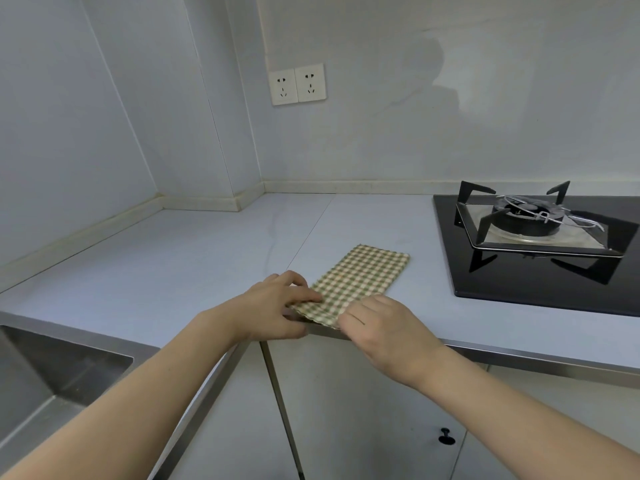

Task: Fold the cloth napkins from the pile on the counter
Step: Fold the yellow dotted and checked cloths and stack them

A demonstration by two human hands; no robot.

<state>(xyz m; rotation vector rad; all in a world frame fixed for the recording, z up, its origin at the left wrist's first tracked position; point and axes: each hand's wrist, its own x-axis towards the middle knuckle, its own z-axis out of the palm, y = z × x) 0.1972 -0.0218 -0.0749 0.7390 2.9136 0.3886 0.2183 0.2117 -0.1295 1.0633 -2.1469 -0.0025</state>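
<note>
A green-and-cream checked napkin (360, 277) lies on the pale counter (194, 258) as a long folded strip, running from the front edge toward the back right. My left hand (277, 306) pinches its near left corner, fingers on top and thumb at the edge. My right hand (377, 327) grips the near right corner, its fingers curled over the cloth. Both hands sit at the counter's front edge. No other napkins show in view.
A black gas hob (540, 244) with a burner and pan support (519, 216) takes up the right of the counter. A steel sink (52, 375) drops away at the left. Two wall sockets (298, 84) sit above. White cabinet doors with a black knob (446, 436) are below.
</note>
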